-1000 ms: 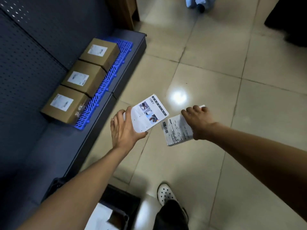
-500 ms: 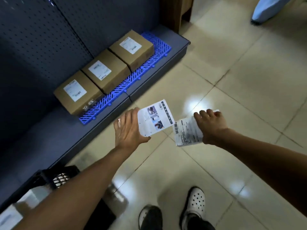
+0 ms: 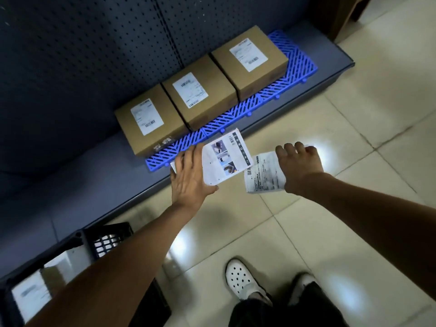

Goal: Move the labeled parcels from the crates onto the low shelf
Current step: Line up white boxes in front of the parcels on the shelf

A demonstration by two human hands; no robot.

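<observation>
Left hand: my view showed the left hand (image 3: 188, 175) holding a white box (image 3: 226, 159) printed with product pictures; fingers lay long and close together behind it, thumb hooked under its lower corner
Right hand: the right hand (image 3: 299, 166) gripped a labelled packet (image 3: 264, 175) by its top edge, fingers curled over it; the packet hung below the hand, over the tiled floor (image 3: 354, 208)
Shelf: three brown boxes (image 3: 195, 95) stood in a touching row on the blue mat (image 3: 236, 116) of the low shelf (image 3: 113, 175); bare shelf lay to the left of the mat
Change: within the last second the shelf swung from the upper left into the middle of my view; both hands had come closer to it, and the white box reached the mat's front edge
Meaning: I judged the carry nearly over and the set-down next, both parcels still in the air
Crate: the black crate (image 3: 101, 239) sat at lower left with at least one labelled parcel (image 3: 33, 296) inside, so more trips remained
</observation>
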